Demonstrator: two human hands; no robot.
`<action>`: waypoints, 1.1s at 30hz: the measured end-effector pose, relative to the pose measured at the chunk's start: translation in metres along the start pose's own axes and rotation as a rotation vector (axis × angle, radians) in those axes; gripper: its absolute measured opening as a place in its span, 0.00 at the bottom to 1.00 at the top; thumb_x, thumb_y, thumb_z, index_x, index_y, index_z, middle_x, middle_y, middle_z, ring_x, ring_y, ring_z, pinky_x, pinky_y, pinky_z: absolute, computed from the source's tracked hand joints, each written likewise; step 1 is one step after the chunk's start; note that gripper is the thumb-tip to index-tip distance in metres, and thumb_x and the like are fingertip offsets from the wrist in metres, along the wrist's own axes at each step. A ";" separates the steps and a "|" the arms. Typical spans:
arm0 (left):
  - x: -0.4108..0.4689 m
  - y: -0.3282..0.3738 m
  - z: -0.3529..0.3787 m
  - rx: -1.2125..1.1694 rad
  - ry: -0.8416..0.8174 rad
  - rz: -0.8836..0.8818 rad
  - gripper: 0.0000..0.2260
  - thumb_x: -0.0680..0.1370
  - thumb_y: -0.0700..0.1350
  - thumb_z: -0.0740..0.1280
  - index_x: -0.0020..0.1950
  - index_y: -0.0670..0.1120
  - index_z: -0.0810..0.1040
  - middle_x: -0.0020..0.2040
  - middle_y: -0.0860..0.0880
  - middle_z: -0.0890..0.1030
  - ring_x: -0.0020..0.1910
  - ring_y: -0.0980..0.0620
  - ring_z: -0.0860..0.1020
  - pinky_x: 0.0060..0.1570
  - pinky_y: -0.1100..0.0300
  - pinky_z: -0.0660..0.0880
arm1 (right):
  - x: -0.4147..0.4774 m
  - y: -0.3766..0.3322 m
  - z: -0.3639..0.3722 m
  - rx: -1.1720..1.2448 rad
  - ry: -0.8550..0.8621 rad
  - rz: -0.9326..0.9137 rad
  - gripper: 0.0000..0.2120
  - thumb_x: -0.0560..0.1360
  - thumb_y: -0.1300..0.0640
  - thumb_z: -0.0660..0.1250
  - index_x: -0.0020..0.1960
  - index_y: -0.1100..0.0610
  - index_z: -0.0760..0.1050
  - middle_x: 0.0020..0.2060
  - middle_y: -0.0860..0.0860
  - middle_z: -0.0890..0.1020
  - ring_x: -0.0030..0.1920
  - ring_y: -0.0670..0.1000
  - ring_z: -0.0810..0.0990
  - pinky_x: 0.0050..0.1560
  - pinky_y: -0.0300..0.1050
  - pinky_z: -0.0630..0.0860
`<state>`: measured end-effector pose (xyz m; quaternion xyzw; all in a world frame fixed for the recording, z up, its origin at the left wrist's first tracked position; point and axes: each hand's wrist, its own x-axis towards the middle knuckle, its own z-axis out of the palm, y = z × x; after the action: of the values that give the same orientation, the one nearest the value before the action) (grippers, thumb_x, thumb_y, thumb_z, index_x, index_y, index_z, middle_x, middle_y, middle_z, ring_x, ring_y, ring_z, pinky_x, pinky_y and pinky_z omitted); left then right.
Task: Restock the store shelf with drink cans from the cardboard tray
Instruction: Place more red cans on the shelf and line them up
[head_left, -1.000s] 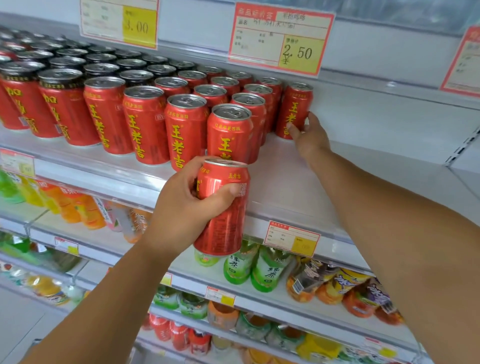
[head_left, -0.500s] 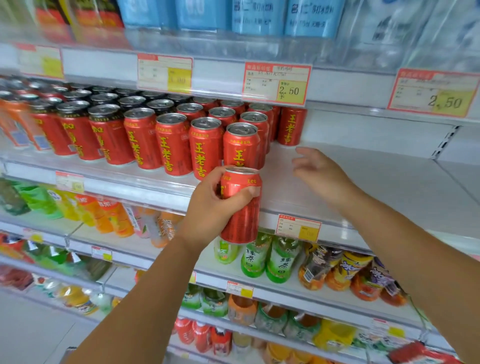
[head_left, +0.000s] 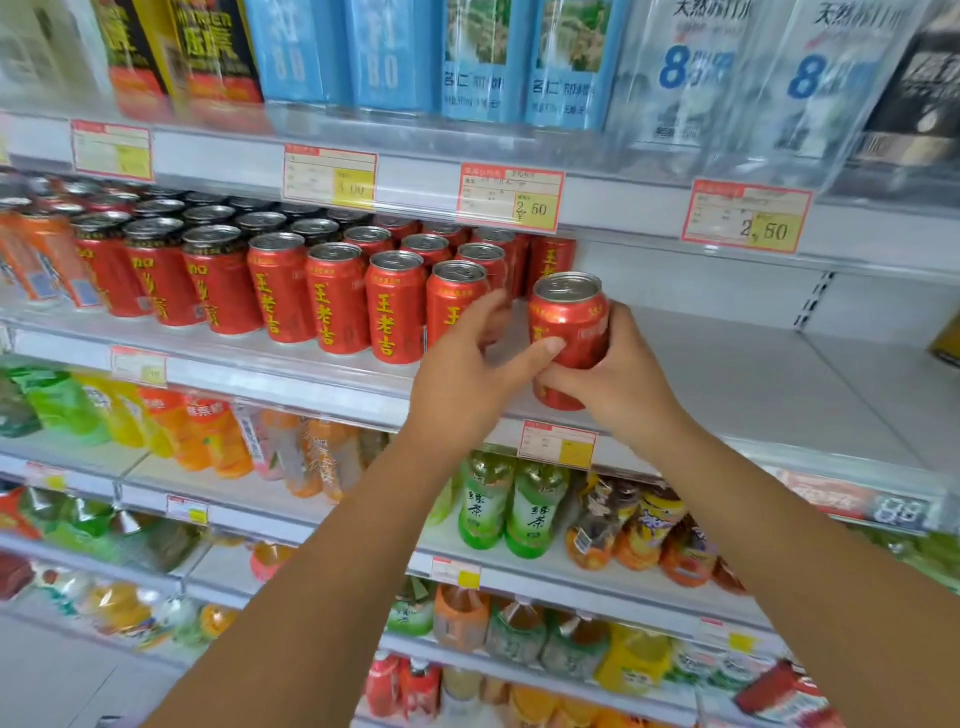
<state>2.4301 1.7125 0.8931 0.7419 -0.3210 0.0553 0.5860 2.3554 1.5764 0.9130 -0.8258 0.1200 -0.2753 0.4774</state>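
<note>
I saw the red can (head_left: 569, 317) upright in my right hand (head_left: 628, 389), whose fingers curled round its lower half from the 3 o'clock side, with the silver lid clear above them. My left hand (head_left: 462, 379) sat just at 9 o'clock of the can, its thumb (head_left: 545, 347) laid flat against the can's front and its fingers (head_left: 485, 312) loose, spread and blurred, closed round nothing. The can stood over the front edge of the shelf (head_left: 753, 374); I could not tell whether its base touched the board. At its 9 o'clock ran the row of red cans (head_left: 332, 301), the nearest partly behind my left fingers. At 6 o'clock, a price tag (head_left: 556, 446) hung on the shelf's lip, with green tea bottles (head_left: 535, 509) under it.
</note>
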 end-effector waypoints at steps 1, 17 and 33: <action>-0.003 -0.014 -0.006 0.180 0.042 0.021 0.31 0.70 0.64 0.72 0.69 0.51 0.74 0.61 0.54 0.81 0.60 0.57 0.78 0.61 0.60 0.72 | 0.007 0.005 -0.002 0.009 0.010 0.030 0.37 0.64 0.56 0.80 0.66 0.51 0.63 0.51 0.41 0.76 0.49 0.38 0.77 0.43 0.29 0.71; -0.017 -0.104 -0.014 0.745 0.136 0.318 0.27 0.72 0.71 0.59 0.55 0.51 0.77 0.50 0.50 0.75 0.55 0.46 0.71 0.61 0.53 0.59 | 0.110 0.055 0.008 -0.056 -0.014 0.184 0.36 0.70 0.55 0.76 0.72 0.55 0.62 0.65 0.54 0.74 0.61 0.52 0.75 0.58 0.44 0.70; -0.018 -0.111 -0.012 0.744 0.165 0.355 0.25 0.73 0.69 0.62 0.55 0.49 0.78 0.49 0.50 0.74 0.53 0.47 0.69 0.61 0.53 0.60 | 0.146 0.074 0.035 -0.268 0.122 0.141 0.33 0.72 0.44 0.72 0.71 0.53 0.65 0.63 0.54 0.77 0.60 0.55 0.78 0.58 0.46 0.72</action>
<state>2.4792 1.7424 0.7964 0.8293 -0.3539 0.3267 0.2833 2.4996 1.4962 0.8859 -0.8534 0.2423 -0.2720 0.3728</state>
